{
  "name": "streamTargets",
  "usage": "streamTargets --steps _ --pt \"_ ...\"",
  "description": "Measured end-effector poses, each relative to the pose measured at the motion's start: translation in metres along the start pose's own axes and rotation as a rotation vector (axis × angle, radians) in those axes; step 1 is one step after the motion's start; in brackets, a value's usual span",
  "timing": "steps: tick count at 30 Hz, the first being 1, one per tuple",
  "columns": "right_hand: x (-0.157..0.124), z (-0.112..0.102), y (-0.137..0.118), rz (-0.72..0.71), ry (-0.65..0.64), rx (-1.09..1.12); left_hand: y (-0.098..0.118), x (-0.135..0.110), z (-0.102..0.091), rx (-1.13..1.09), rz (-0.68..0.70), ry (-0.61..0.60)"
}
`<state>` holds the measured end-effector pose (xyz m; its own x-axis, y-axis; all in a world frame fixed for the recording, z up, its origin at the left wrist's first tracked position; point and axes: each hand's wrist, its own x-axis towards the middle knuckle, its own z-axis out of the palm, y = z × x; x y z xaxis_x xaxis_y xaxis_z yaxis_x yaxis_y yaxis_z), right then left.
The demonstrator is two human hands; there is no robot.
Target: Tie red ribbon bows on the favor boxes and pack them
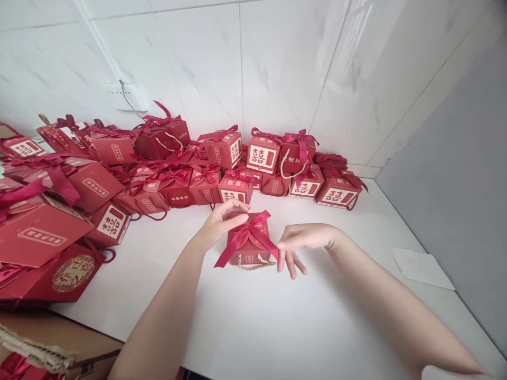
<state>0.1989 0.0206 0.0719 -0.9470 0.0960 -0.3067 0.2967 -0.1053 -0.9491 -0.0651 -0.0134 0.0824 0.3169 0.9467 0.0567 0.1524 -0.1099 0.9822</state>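
Observation:
A small red gift box (249,252) with a dark red ribbon bow (249,230) and a rope handle sits on the white table (253,322) in front of me. My left hand (220,221) rests at the box's upper left, fingers curved over the bow's top. My right hand (300,244) hovers at the box's right side, fingers spread and pointing down, fingertips by the ribbon's right tail. Neither hand grips the box.
Several finished red boxes (263,154) with bows are piled along the tiled wall and at the left (43,227). A cardboard carton edge (47,343) lies at the bottom left. A white paper sheet (422,266) rests at the right. A wall socket (132,97) is above.

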Motion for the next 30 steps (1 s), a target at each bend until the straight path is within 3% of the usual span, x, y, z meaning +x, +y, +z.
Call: streamTargets --steps 3,6,8,11,12,14,16,19,22,24,28,30 --pt "0.009 -0.001 0.01 -0.023 -0.101 0.062 -0.001 0.0 -0.002 -0.007 -0.006 -0.031" --pt "0.015 -0.008 0.03 -0.026 -0.191 0.123 0.001 0.0 -0.013 0.012 0.03 0.044" --pt "0.018 -0.015 0.042 -0.053 -0.115 0.159 0.002 -0.002 -0.027 0.09 0.036 0.148" --pt "0.02 -0.023 0.054 -0.159 0.152 0.225 0.002 -0.01 -0.053 0.308 -0.1 0.221" --pt "0.02 -0.025 0.056 -0.2 0.236 0.261 0.001 -0.013 -0.06 0.361 -0.186 0.162" --pt "0.02 -0.028 0.059 -0.27 0.368 0.332 -0.001 -0.019 -0.068 0.409 -0.35 -0.073" --pt "0.02 -0.028 0.061 -0.316 0.412 0.371 -0.003 -0.021 -0.065 0.414 -0.426 -0.3" --pt "0.022 -0.026 0.062 -0.356 0.343 0.321 -0.004 -0.018 -0.044 0.37 -0.408 -0.486" --pt "0.026 -0.022 0.061 -0.332 0.304 0.144 -0.006 -0.011 -0.023 0.273 -0.353 -0.581" --pt "0.026 -0.02 0.058 -0.319 0.394 0.013 -0.011 -0.007 -0.015 0.247 -0.26 -0.512" --pt "0.023 -0.02 0.053 -0.293 0.614 -0.244 -0.026 0.001 -0.012 0.271 -0.006 -0.22" --pt "0.024 -0.02 0.053 -0.27 0.721 -0.379 -0.031 0.003 -0.011 0.344 0.052 -0.122"
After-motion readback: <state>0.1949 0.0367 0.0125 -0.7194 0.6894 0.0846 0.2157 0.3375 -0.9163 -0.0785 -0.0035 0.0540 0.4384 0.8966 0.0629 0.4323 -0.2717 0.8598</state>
